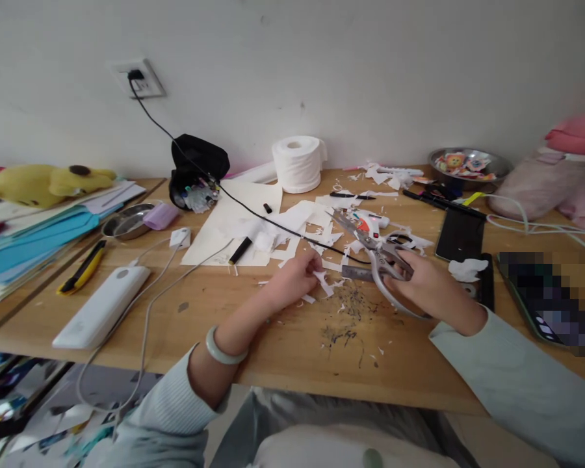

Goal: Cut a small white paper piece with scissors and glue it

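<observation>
My right hand (426,286) is closed around the handles of a pair of metal scissors (381,252), whose blades point up and to the left over the paper scraps. My left hand (297,281) hovers low at the table's middle with its fingers curled together at a small white paper scrap (324,284); whether it pinches that scrap or merely touches it is hard to see. Just behind both hands lie many cut paper pieces (292,242) and a grey metal ruler (357,272). Dark shavings (348,312) are scattered on the wood between the hands.
A black cable (253,218) runs from the wall socket across the table to a glue gun (370,224). A toilet roll (298,164) stands at the back. On the left lie a power bank (102,305) and a yellow cutter (82,268); a phone (548,299) lies on the right.
</observation>
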The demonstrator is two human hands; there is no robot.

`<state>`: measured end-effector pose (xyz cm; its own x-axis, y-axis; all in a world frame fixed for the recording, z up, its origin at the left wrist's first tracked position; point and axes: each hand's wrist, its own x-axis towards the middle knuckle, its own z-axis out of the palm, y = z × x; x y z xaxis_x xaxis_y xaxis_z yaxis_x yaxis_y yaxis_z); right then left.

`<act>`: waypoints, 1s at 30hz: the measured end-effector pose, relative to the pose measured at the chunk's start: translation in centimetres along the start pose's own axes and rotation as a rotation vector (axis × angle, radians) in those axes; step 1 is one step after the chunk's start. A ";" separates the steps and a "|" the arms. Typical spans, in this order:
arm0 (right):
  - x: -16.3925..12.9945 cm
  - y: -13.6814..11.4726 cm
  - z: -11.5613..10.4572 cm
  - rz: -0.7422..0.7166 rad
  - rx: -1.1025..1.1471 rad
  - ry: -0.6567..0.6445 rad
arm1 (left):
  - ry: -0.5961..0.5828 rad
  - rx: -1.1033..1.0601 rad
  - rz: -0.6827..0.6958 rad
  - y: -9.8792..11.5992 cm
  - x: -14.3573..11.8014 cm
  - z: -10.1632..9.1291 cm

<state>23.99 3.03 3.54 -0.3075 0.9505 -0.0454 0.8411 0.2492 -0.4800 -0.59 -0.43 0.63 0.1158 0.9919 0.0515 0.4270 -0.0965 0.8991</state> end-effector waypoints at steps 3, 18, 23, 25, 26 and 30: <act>-0.2 -0.2 0.0 -0.035 -0.088 0.035 | 0.006 -0.070 0.035 -0.1 0.0 -0.1; -0.4 0.1 1.4 -0.144 -0.254 0.082 | -0.181 0.335 0.206 -0.7 0.4 -3.7; -0.4 0.0 1.6 -0.112 -0.240 0.055 | -0.033 0.289 0.099 -0.8 0.6 -3.7; -0.3 0.0 1.6 -0.078 -0.183 0.028 | -0.009 0.227 0.038 -0.8 0.7 -3.8; -0.3 -0.1 1.6 -0.071 -0.136 0.012 | 0.003 0.196 0.016 -0.8 0.7 -3.9; -0.3 -0.2 1.4 -0.082 0.060 -0.029 | 0.075 0.143 0.037 -0.7 0.8 -4.1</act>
<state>23.28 2.40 2.40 -0.3876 0.9214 -0.0286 0.7850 0.3136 -0.5343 -4.47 0.74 1.83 0.0688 0.9903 0.1209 0.5479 -0.1388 0.8249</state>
